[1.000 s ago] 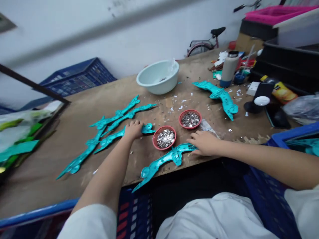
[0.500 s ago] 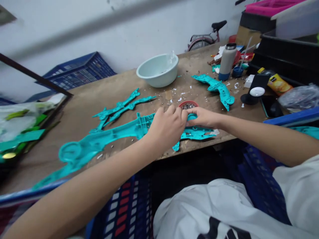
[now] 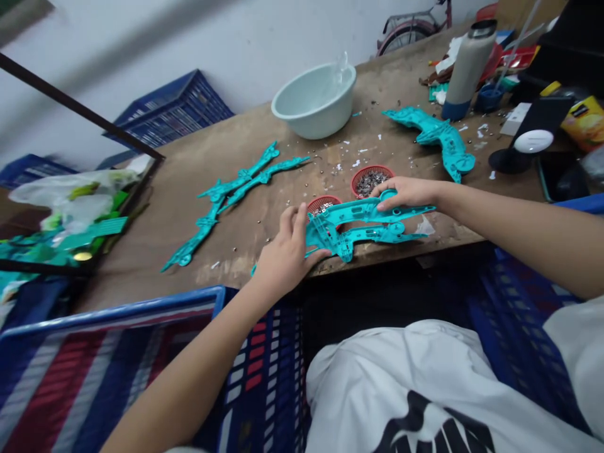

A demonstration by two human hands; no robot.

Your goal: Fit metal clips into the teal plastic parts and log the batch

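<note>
A long turquoise plastic part (image 3: pixel 352 212), ribbed and branching, lies at the table's front edge between my hands. My left hand (image 3: pixel 285 251) grips its wide left end, the thumb below and the fingers above. My right hand (image 3: pixel 410 192) pinches it near a round ring on its right half. A lower turquoise arm (image 3: pixel 372 234) runs beside it; whether the two are joined I cannot tell. Just behind are two red baskets of small metal pieces, the left basket (image 3: pixel 323 202) partly covered by the part and the right basket (image 3: pixel 372 180) close to my right fingers.
Turquoise pieces (image 3: pixel 236 189) lie at left and a curved one (image 3: pixel 438 138) at right. A pale basin (image 3: pixel 314 104), a bottle (image 3: pixel 472 69) and a phone stand (image 3: pixel 523 141) stand farther back. Blue crates (image 3: pixel 221 299) edge the table's front. Small white scraps and metal bits are scattered about.
My hands have moved apart from close together. The long turquoise part that stretched out to the left no longer lies there. A second red basket now shows, and the view has shifted.
</note>
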